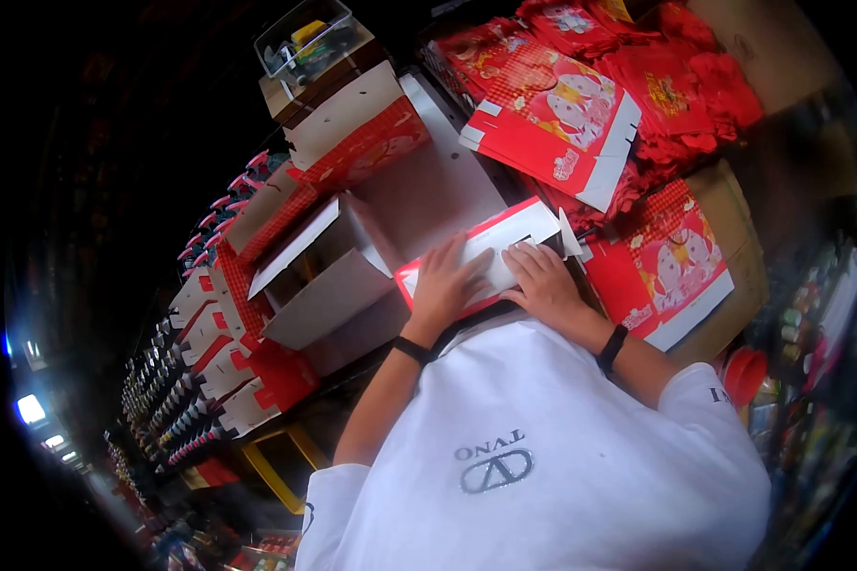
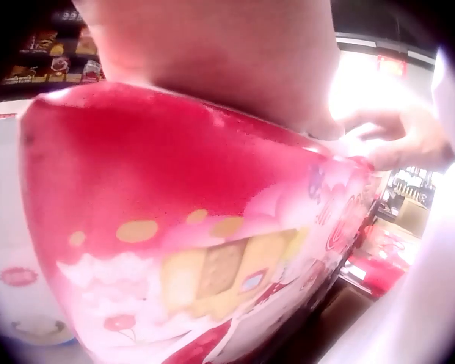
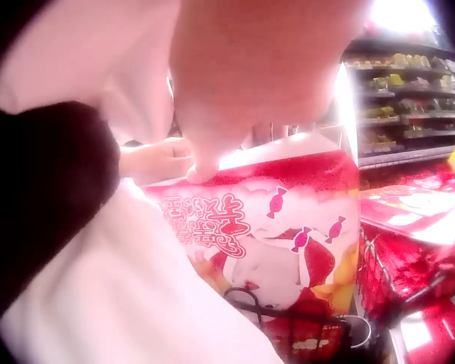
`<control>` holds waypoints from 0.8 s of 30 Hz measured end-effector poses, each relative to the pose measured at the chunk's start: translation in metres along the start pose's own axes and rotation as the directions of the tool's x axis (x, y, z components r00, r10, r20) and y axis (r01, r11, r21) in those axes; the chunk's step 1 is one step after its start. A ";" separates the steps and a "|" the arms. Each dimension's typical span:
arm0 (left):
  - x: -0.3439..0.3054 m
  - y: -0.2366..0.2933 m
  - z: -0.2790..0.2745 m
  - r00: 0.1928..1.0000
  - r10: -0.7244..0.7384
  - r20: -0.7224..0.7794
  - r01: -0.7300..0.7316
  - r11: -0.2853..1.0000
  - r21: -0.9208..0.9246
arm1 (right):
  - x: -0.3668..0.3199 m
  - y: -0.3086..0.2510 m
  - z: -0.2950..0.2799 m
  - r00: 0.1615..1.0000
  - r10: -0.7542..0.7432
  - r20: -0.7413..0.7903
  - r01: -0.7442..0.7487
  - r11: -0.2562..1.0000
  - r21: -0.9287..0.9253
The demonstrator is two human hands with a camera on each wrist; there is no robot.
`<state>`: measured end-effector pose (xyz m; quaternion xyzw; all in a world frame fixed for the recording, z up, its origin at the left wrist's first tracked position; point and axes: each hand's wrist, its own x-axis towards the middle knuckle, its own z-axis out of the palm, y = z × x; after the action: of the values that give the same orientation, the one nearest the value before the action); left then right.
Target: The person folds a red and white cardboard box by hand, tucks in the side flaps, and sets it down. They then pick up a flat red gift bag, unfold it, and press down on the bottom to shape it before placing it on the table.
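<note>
A red printed box (image 1: 533,221) with a white top stands upright against the person's front. The left hand (image 1: 445,278) lies on its white top with fingers extended, and the right hand (image 1: 543,279) rests beside it, fingers spread over the same surface. A white flap sticks up at the box's right end. In the left wrist view the left hand (image 2: 220,61) covers the upper edge of the box (image 2: 159,174). The right wrist view has the right hand (image 3: 262,61) over the top edge of the box (image 3: 288,197), whose side bears candy pictures.
An open white-lined box (image 1: 338,295) stands left of the hands. Flat printed cartons (image 1: 567,124) lie over red bags (image 1: 671,86) at the upper right. A clear bin (image 1: 305,43) is at the top, rows of folded boxes (image 1: 224,362) at the left.
</note>
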<state>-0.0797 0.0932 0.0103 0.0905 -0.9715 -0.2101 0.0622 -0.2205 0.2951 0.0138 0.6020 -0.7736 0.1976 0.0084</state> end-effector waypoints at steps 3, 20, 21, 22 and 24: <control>0.002 0.000 -0.003 1.000 0.012 -0.009 -0.012 1.000 0.017 | -0.002 0.001 0.001 0.999 -0.004 0.035 0.005 1.000 -0.026; 0.011 -0.001 0.008 0.993 -0.112 0.025 0.111 0.993 0.041 | 0.000 0.016 -0.003 0.987 -0.033 0.159 0.018 0.996 0.090; 0.011 0.000 0.006 0.992 -0.125 0.035 0.123 0.991 0.045 | 0.001 0.016 -0.003 0.993 -0.048 0.110 0.041 0.997 0.066; 0.015 -0.001 0.004 0.990 -0.132 0.043 0.130 0.990 0.051 | 0.002 0.016 -0.003 0.996 -0.060 0.061 0.057 0.997 0.045; 0.018 0.002 0.002 0.990 -0.134 0.054 0.131 0.990 0.052 | 0.000 0.014 -0.005 0.996 -0.087 -0.022 0.087 0.996 0.001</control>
<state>-0.0981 0.0919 0.0107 0.1502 -0.9695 -0.1927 0.0181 -0.2349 0.2990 0.0145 0.6328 -0.7464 0.2047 0.0249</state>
